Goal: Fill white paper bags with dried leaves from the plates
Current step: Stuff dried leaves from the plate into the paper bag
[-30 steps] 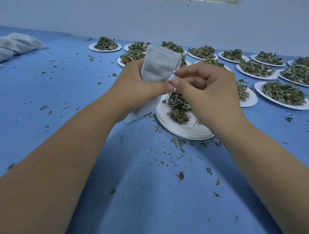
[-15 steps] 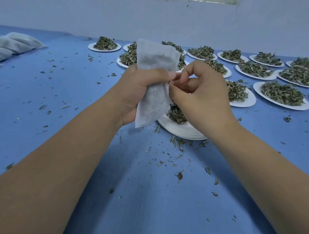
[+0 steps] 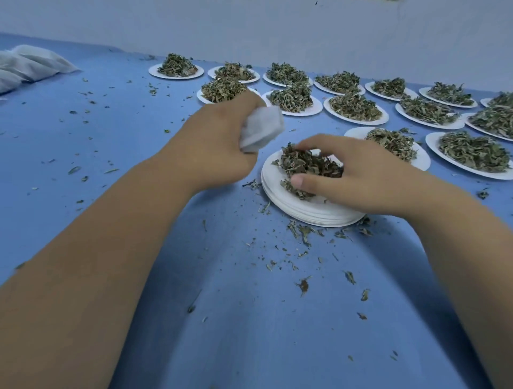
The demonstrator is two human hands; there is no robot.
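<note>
Head view, white paper bag (image 3: 262, 129) crumpled and blurred, at ten o'clock from the stacked plates (image 3: 305, 213), left hand (image 3: 219, 147) clenched round it, right hand (image 3: 358, 177) off the bag since earlier, fingers (image 3: 319, 140) now curled around dried leaves (image 3: 308, 163)

We see a bench (image 3: 83, 144) covered in blue, running from 6 o'clock out to 12 o'clock, where it meets a pale grey-white wall (image 3: 249, 27). Small green-brown flecks (image 3: 304, 286) lie scattered over the blue, thickest near the centre and toward 5 o'clock, thinner toward 9 o'clock. A darker shadow (image 3: 249, 333) falls across the bench at 6 o'clock. One tiny dark speck (image 3: 316, 2) sits on the wall at 12 o'clock.
</note>
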